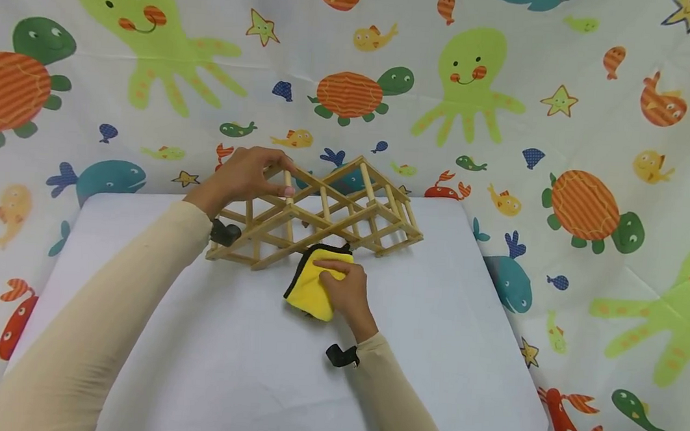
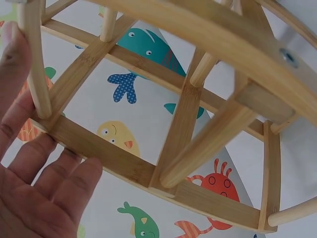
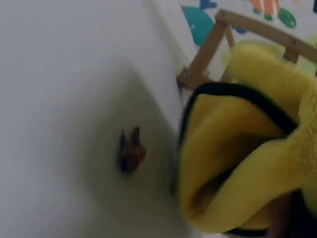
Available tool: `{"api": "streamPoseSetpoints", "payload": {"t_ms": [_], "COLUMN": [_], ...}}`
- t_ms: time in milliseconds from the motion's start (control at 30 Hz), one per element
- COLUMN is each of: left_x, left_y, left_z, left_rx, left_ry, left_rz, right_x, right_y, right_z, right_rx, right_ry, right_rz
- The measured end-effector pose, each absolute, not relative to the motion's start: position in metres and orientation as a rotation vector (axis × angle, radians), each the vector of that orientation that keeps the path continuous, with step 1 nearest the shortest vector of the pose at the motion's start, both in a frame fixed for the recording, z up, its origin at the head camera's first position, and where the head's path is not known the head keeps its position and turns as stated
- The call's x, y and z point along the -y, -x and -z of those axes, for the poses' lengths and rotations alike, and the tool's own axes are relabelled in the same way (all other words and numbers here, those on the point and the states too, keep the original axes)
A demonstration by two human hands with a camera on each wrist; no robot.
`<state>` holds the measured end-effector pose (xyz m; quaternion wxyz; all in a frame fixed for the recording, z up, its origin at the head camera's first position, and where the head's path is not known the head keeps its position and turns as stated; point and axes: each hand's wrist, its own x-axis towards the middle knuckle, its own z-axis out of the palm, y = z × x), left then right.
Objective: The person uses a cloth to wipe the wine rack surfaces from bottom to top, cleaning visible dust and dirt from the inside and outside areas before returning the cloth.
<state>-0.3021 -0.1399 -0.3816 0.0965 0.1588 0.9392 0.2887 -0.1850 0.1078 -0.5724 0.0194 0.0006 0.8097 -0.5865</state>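
A light wooden lattice rack [image 1: 321,217], made of flat slats and round rods, stands at the back of the white table. My left hand [image 1: 250,175] grips its upper left corner. Up close in the left wrist view, the thumb and fingers of that hand [image 2: 47,183] go round a rod and a slat of the rack [image 2: 99,153]. In front of the rack, my right hand [image 1: 348,294] pinches a yellow cloth [image 1: 309,285] with black edging. The cloth [image 3: 233,148] hangs in folds in the right wrist view and hides most of that hand.
The white tabletop [image 1: 443,351] stretches around the rack. A small, blurred reddish-brown thing [image 3: 131,151] shows on the white surface beside the cloth. Behind the table hangs a curtain [image 1: 389,42] printed with sea animals.
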Motion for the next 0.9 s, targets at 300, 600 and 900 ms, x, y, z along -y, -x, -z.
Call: {"api": "streamPoseSetpoints", "payload": {"t_ms": [300,600,900], "left_x": [0.143,0.139,0.142], "left_y": [0.301,0.303,0.302], "left_z": [0.381,0.382,0.384], "left_rx": [-2.777,-2.785,-2.758], "left_ry": [-0.422,-0.430,-0.425], "left_rz": [-0.872,-0.854,-0.894], "right_x": [-0.071,-0.069,-0.073], "right_y": [0.187,0.186,0.191], "right_z": [0.584,0.577,0.580], "right_rx": [-2.633,-2.641,-2.730], "right_ry": [0.076,-0.067,-0.237], "right_rz": [1.786,1.852,1.535]}}
